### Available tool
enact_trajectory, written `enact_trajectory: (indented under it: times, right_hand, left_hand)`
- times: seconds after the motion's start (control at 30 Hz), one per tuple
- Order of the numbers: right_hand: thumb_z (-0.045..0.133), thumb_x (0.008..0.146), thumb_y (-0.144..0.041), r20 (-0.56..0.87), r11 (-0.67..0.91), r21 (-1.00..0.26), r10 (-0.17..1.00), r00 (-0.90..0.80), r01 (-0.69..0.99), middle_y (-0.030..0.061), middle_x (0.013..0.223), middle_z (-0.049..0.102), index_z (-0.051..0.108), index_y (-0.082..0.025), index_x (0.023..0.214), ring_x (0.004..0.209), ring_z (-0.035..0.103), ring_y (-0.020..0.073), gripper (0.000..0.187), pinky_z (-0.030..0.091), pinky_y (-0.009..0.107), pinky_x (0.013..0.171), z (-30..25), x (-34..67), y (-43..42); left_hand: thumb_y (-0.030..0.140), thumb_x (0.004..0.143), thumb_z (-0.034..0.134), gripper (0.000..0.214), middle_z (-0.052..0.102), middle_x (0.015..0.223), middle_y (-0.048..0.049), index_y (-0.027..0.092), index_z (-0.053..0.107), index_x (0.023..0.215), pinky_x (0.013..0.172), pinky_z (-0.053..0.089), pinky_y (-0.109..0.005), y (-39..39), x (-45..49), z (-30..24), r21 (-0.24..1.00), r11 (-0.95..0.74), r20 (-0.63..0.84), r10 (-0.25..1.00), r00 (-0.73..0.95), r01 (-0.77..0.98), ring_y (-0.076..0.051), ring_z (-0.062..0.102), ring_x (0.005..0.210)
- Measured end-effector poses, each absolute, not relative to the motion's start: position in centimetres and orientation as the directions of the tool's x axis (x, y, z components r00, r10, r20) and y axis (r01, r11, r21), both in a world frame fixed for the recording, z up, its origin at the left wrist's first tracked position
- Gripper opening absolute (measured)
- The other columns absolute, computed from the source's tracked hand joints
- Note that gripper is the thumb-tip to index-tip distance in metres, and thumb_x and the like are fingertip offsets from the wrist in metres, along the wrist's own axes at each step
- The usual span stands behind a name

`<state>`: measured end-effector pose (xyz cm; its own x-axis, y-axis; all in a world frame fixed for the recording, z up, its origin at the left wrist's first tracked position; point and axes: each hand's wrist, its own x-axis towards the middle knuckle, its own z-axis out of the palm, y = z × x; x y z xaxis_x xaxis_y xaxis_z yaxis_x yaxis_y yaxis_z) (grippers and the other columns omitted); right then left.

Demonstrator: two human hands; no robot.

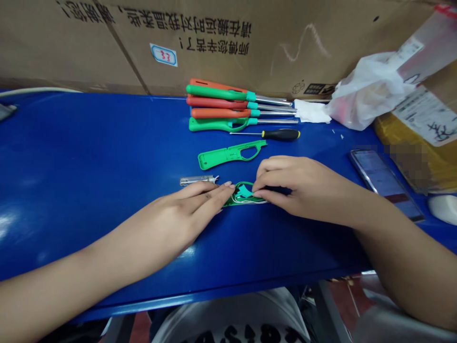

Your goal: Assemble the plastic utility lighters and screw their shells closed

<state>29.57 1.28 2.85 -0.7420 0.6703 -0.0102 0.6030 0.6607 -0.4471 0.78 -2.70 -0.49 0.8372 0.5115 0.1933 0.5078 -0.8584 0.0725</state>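
Observation:
On the blue table lies a green lighter casing half [228, 204], its handle mostly covered by my left hand [189, 205]. The fingers of that hand are pressed together over the casing and hold it. My right hand [289, 183] pinches a small turquoise trigger [244, 191] at the casing's loop. A thin white wire [250, 202] curves along the casing beneath it. A clear lighter fuel tank [198, 180] lies just beyond my left hand. Farther back rests the other green casing half [224, 156], inner side up, with a black-and-yellow screwdriver [282, 134] behind it.
Several green and orange long-necked lighters [221, 113] are stacked before a large cardboard box [214, 47]. At the right are white tissue [312, 112], a plastic bag [371, 88], a taped parcel [421, 138], a phone [387, 183] and a white rounded object [443, 208].

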Motion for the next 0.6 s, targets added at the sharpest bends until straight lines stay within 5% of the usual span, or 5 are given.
enact_trajectory:
  times: [0.6]
  right_hand:
    - [0.049, 0.107, -0.022, 0.039, 0.818, -0.245, 0.545, -0.838, 0.520, 0.0039, 0.090, 0.064, 0.065, -0.018, 0.090, 0.088, 0.059, 0.0187, 0.024, 0.041, 0.032, 0.075, 3.21, 29.79, 0.99]
  left_hand:
    - [0.011, 0.104, 0.052, 0.047, 0.067, 0.145, -0.0153, 0.009, 0.053, 0.151, 0.118, 0.053, -0.043, -2.31, 0.83, -0.56, 0.186, -0.857, 0.247, 0.514, 0.822, 0.480, -0.027, 0.065, 0.133]
